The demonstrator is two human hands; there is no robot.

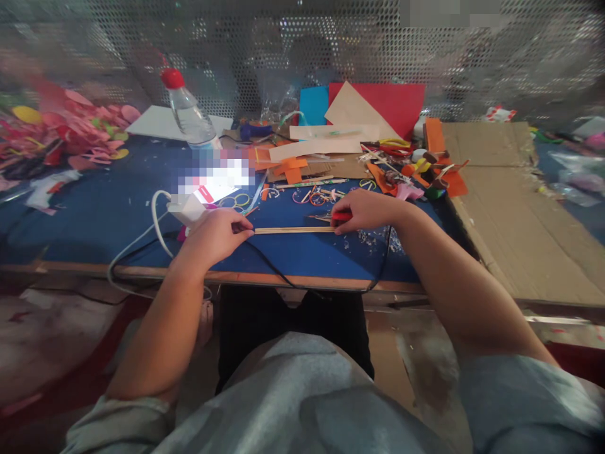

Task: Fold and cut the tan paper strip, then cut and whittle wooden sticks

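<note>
Two or more thin wooden sticks lie side by side, stretched level between my hands just over the blue tabletop. At their left end, my left hand pinches them between thumb and fingers. My right hand is closed at the opposite end, its fingertips on the sticks. The same hand also holds a red-handled tool with a pointed metal tip facing left; its exact kind is partly hidden. Small white scraps are scattered below my right hand.
A bottle with a red cap and a lit phone screen stand behind my left hand. Cables cross the front edge. Coloured paper, rubber bands and orange scraps lie behind; cardboard covers the right side.
</note>
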